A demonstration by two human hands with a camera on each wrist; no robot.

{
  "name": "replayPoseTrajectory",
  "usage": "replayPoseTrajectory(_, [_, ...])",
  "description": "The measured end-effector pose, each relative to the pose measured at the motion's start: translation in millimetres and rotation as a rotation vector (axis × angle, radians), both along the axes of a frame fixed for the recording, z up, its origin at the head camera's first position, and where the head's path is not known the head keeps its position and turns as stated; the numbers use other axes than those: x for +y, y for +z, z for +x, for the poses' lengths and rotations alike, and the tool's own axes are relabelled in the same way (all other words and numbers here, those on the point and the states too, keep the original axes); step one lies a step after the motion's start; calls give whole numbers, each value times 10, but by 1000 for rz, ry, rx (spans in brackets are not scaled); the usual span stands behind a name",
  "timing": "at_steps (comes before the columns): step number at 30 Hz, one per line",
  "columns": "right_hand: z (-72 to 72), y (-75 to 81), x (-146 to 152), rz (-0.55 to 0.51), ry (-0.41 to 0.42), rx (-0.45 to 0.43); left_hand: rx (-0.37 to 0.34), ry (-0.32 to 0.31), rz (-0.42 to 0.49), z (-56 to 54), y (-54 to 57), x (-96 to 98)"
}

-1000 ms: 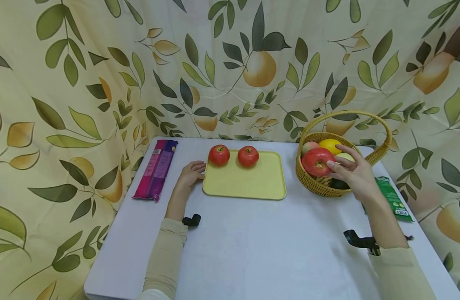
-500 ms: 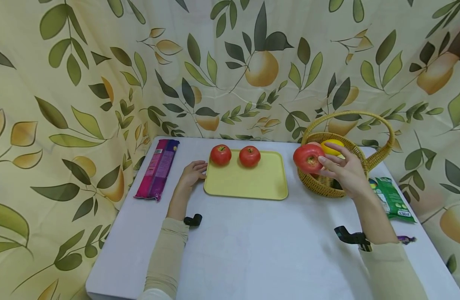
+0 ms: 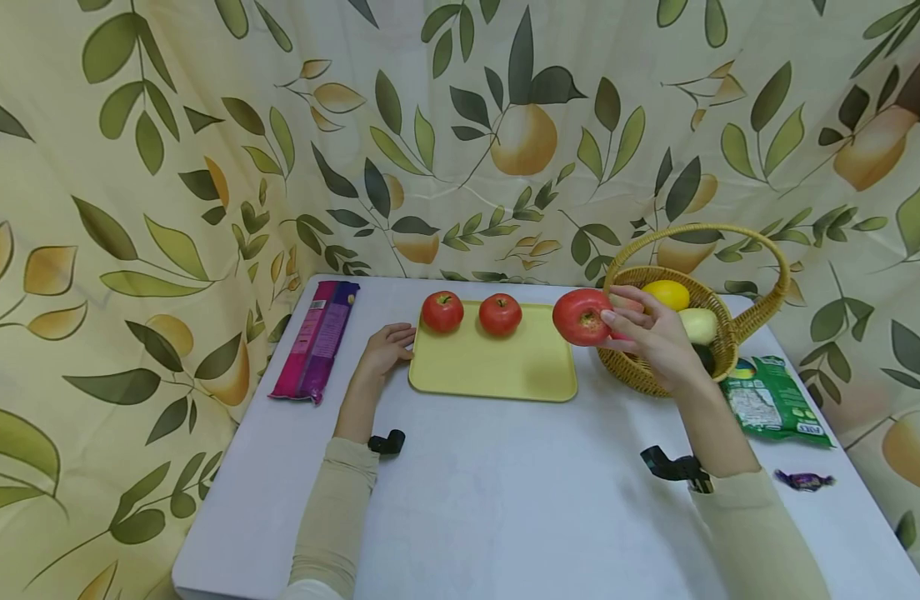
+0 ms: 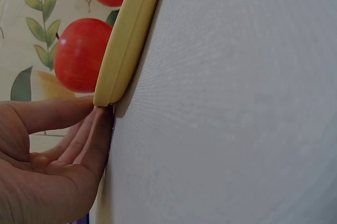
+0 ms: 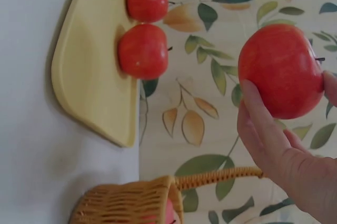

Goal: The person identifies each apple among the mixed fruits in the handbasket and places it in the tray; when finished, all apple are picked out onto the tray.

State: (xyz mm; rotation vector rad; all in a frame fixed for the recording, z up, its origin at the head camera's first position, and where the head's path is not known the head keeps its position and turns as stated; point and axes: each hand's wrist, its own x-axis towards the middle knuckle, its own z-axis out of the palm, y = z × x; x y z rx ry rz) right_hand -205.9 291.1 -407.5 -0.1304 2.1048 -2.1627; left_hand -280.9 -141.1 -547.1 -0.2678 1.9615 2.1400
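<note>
My right hand [image 3: 655, 337] grips a red apple [image 3: 578, 317], held up between the basket and the tray's right end. In the right wrist view the thumb and fingers sit on opposite sides of this apple [image 5: 280, 71]. At the left edge of the yellow tray [image 3: 490, 371], my left hand [image 3: 385, 348] pinches the rim, thumb and fingertips meeting it in the left wrist view [image 4: 63, 150]. Two red apples, one on the left [image 3: 442, 312] and one nearer the middle [image 3: 500, 315], stand along the tray's back edge.
A handled wicker basket [image 3: 632, 377] at the back right holds a yellow lemon [image 3: 667, 294], a pale green fruit [image 3: 698, 325] and other produce. Beside it lie a green packet [image 3: 778, 400] and a purple wrapped candy [image 3: 805, 481]. A pink-purple packet [image 3: 315, 340] lies at left.
My right hand has lifted the red apple out over the basket's rim and carried it left to the tray's right end. My left hand stays at the tray's edge.
</note>
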Motion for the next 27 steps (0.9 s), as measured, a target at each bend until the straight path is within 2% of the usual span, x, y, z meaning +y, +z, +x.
replayPoseTrajectory(13, [-84,35,-270,-2,7,3,4,5,-15,19,2,3])
replayPoseTrajectory(27, [-183,-32,-581,-38,83,-36,-10,-7,-17,4,4,-12])
